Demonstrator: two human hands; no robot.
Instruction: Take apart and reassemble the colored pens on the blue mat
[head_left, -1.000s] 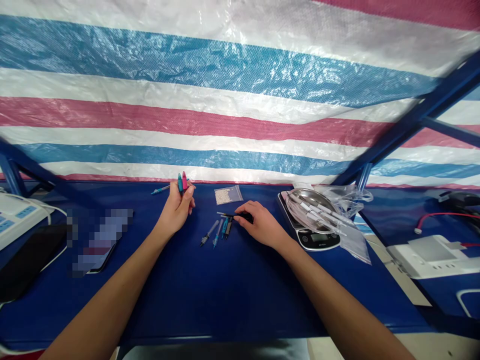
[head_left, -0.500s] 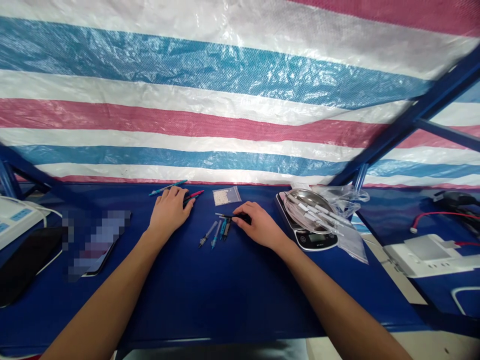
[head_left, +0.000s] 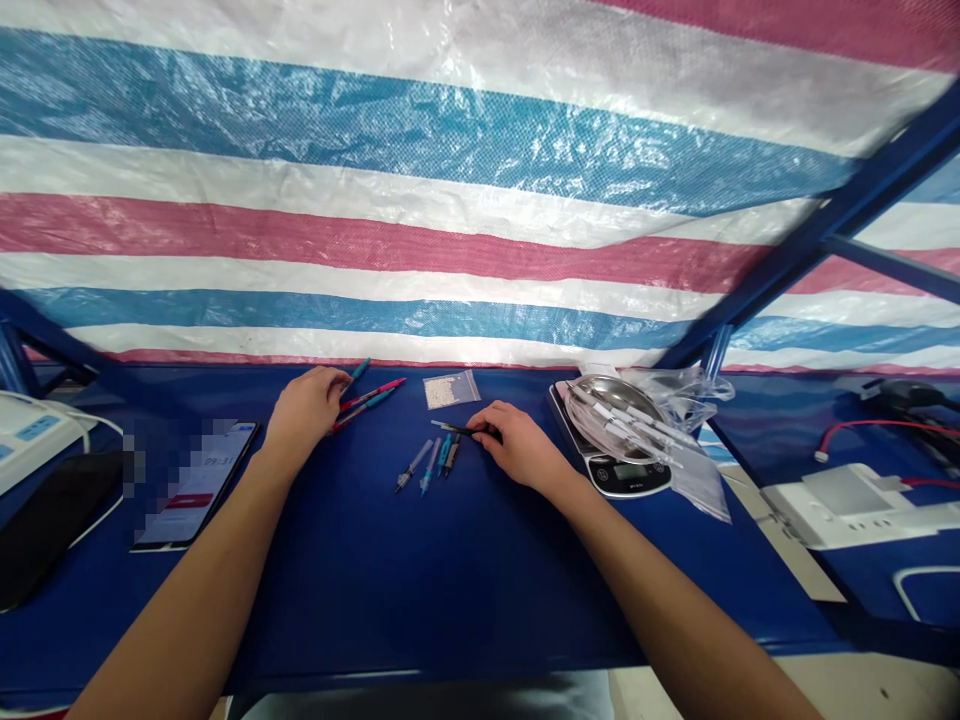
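Observation:
My left hand (head_left: 301,412) rests on the blue table (head_left: 450,580), fingers curled round the end of a teal pen (head_left: 360,369). A pink pen (head_left: 373,392) and another teal pen (head_left: 369,405) lie just right of it. My right hand (head_left: 519,442) pinches a thin black pen (head_left: 454,430) flat on the table. Below that tip lie several small pen parts or syringes (head_left: 427,466). A small clear bag of white beads (head_left: 450,390) sits behind them.
A kitchen scale (head_left: 626,470) with a steel bowl (head_left: 609,392) and white sticks stands right of my right hand, beside a plastic bag (head_left: 694,470). A phone (head_left: 196,484) lies left; white devices (head_left: 847,500) sit at both ends. A striped tarp (head_left: 480,200) hangs behind.
My left hand laid the pink and teal pens down, moved left and now closes on another teal pen. My right hand stayed on the black pen.

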